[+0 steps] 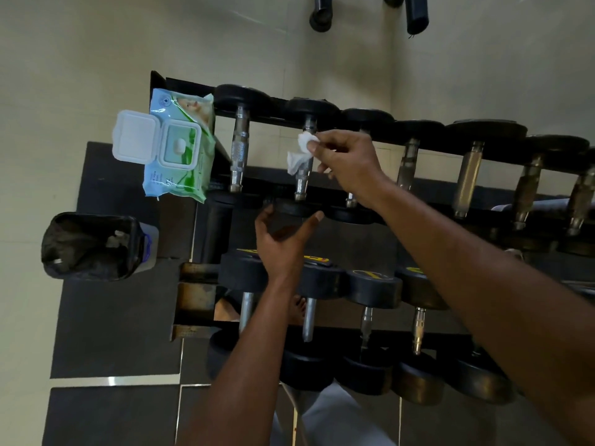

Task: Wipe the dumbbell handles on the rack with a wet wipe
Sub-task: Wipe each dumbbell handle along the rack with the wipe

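A black rack (193, 304) carries two rows of dumbbells with steel handles. My right hand (346, 162) pinches a crumpled white wet wipe (301, 152) against the handle of the second dumbbell from the left (302, 185) on the upper row. My left hand (283, 239) reaches up below it, fingers spread and curved around the near black head of that same dumbbell (293, 209). The first handle (240, 149) stands bare to the left. More handles run off to the right.
An open pack of wet wipes (178, 146), lid flipped up, lies on the rack's left end. A bin lined with a black bag (91, 246) stands on the floor to the left. The lower row holds larger dumbbells (373, 288). Dark pipes (417, 14) hang at the top.
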`<state>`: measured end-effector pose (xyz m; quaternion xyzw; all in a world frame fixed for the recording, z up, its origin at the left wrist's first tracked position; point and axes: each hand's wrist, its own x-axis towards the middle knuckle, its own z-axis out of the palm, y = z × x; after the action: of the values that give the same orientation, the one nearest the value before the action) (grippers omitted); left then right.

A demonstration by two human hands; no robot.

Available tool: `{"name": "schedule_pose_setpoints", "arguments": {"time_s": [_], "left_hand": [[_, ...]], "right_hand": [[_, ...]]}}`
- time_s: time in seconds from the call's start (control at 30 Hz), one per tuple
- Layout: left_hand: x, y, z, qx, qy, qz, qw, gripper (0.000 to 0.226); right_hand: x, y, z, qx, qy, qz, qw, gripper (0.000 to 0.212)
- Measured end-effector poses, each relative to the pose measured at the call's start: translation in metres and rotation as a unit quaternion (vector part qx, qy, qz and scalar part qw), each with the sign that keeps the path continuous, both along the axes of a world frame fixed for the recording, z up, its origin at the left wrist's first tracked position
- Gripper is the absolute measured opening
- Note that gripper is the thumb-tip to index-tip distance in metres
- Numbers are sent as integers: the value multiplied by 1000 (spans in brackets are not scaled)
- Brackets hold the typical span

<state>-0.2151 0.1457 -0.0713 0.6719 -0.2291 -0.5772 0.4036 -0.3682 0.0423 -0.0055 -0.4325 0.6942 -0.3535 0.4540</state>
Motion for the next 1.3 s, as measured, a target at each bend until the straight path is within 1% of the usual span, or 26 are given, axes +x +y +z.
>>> {"name": "schedule_pose_setpoints", "arguments": {"time_s": [0.03,0.1,0.13,0.17,0.23,0.27,0.3,0.33,0.37,0.4,0.47,0.53,0.6,0.67,0.73,0.77,0.83,0.9,0.93,1.0,1.03,1.13,1.2,1.3], "left_hand": [[2,-1,1,9,22,9,1000,77],[9,-3,1,32,82,1,996,45],[12,-4,-1,54,118,-5,992,31],[15,-5,0,82,160,-7,984,23],[15,-7,1,119,226,3,967,24],[13,-6,0,121,235,13,964,30],[11,-5,-1,113,234,27,965,41],[10,-3,-2,99,218,43,970,53],[10,-2,0,84,198,56,975,60],[11,-3,0,70,183,60,979,61],[14,-6,-1,60,185,52,979,47],[21,-9,-1,77,191,37,978,34],[27,-11,-3,103,185,19,977,35],[30,-12,-2,112,148,16,982,41],[33,-12,-1,89,77,21,993,50],[35,-11,0,75,28,19,997,53],[39,-6,8,37,-84,-11,996,52],[41,-3,15,-26,-179,-61,982,49],[42,-3,16,-63,-211,-83,972,49],[41,-6,21,-123,-244,-113,955,50],[41,-8,22,-137,-247,-119,952,51],[43,-12,24,-147,-252,-132,947,53],[45,-13,28,-159,-264,-150,939,53],[44,-12,36,-185,-306,-184,916,54]], "right_hand": [[0,1,-2,-7,-11,-26,1000,13],[2,0,-6,-18,-16,-51,998,16],[2,-1,-7,-23,-15,-57,998,16],[4,-2,-7,-30,-7,-58,998,16],[6,-6,-8,-50,31,-45,997,17],[7,-9,-9,-63,61,-37,995,18],[8,-11,-10,-77,94,-29,992,19],[9,-13,-12,-92,128,-21,987,19],[10,-14,-14,-107,160,-10,981,20],[12,-15,-15,-126,194,1,973,21],[13,-17,-19,-166,259,23,951,24],[14,-19,-20,-186,307,41,932,26],[17,-18,-20,-204,351,58,912,26],[22,-16,-19,-220,393,76,890,24],[23,-14,-18,-220,414,87,879,23],[22,-14,-20,-213,414,89,881,22],[21,-11,-22,-192,400,91,892,20],[21,-4,-22,-171,381,104,903,19],[21,1,-22,-163,373,112,906,18],[19,13,-20,-150,362,132,911,17],[17,19,-19,-136,355,147,913,16],[14,36,-16,-54,328,194,923,17],[14,41,-15,12,298,187,936,20],[14,39,-13,93,238,138,957,18]]}}
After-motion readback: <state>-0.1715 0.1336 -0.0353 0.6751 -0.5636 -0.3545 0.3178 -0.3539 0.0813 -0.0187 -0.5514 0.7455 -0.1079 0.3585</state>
